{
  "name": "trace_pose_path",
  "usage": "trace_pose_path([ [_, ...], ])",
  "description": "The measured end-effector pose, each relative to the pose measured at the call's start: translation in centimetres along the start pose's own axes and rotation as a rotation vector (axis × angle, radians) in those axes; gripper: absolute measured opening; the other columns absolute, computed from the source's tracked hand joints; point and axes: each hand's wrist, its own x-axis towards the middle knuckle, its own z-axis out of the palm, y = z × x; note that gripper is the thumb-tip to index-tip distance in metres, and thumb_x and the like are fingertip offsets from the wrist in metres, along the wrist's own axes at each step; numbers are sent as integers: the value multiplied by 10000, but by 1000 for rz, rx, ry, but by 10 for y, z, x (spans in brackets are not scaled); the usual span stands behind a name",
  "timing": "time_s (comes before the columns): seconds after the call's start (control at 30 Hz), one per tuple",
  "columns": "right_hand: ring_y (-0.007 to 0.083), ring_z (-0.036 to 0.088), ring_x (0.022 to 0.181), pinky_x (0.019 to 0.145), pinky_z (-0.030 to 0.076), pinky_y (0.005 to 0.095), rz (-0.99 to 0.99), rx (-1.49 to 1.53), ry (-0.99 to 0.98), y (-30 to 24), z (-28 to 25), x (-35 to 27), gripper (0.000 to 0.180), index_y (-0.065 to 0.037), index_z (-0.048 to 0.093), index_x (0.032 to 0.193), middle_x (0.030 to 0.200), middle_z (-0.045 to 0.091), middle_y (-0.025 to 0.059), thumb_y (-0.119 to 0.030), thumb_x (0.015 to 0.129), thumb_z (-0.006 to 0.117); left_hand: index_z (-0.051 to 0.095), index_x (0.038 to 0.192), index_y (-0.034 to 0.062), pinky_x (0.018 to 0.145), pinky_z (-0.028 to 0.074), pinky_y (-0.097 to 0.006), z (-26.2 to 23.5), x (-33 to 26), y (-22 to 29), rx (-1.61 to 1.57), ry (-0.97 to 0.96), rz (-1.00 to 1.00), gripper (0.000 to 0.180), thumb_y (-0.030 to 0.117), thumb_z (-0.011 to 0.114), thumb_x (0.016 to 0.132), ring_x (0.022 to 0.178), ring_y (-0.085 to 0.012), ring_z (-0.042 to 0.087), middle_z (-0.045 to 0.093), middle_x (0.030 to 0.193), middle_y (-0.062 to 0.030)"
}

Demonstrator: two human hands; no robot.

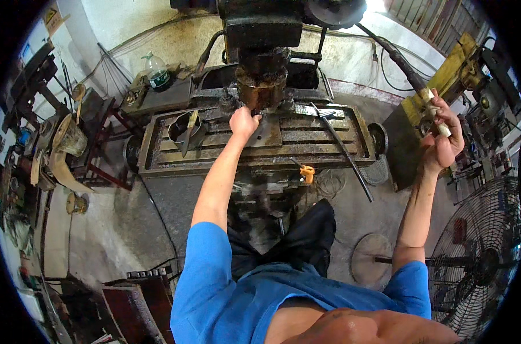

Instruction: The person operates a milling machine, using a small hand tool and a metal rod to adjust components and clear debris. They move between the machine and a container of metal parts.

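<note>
The landmark here is the slotted machine table [306,137] of a heavy drill or milling machine, seen from above. The left hand [243,121] reaches to the middle of that table, directly under the rusty spindle head [262,80], fingers curled together on something small at the spindle's foot; what it pinches is too hidden to tell. The right hand [444,135] is held well off the table's right end, clamped around the pale grip of a long dark lever handle [395,60]. The lever's long axis runs diagonally, from the hand up and left toward the machine head above the table. A thin metal bar [343,150] lies slanted across the table's right half.
</note>
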Motion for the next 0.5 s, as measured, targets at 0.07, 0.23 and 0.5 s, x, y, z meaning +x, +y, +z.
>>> trace_pose_path([
  [0.07, 340, 530, 961, 968, 268, 559, 18, 19, 0, -2, 3, 3, 344, 98, 550, 798, 882, 573, 197, -182, 608, 488, 610, 793, -12, 684, 480, -406, -1, -2, -2, -6, 22, 6, 366, 313, 710, 658, 792, -322, 604, 621, 803, -176],
  [0.23, 328, 537, 939, 982, 250, 569, 54, 81, 34, -2, 12, -3, 351, 96, 547, 770, 888, 566, 219, -122, 523, 425, 579, 987, -21, 547, 449, -356, -21, -11, -30, -322, 18, 188, 386, 224, 680, 707, 587, -239, 574, 611, 725, -157],
  [0.5, 330, 541, 934, 990, 231, 575, 93, 114, 118, -3, 16, -18, 333, 105, 554, 749, 857, 572, 240, -82, 515, 407, 569, 1042, -40, 635, 483, -275, -155, -151, -137, -602, -201, 38, 342, 133, 630, 753, 711, -159, 618, 646, 819, -122],
])
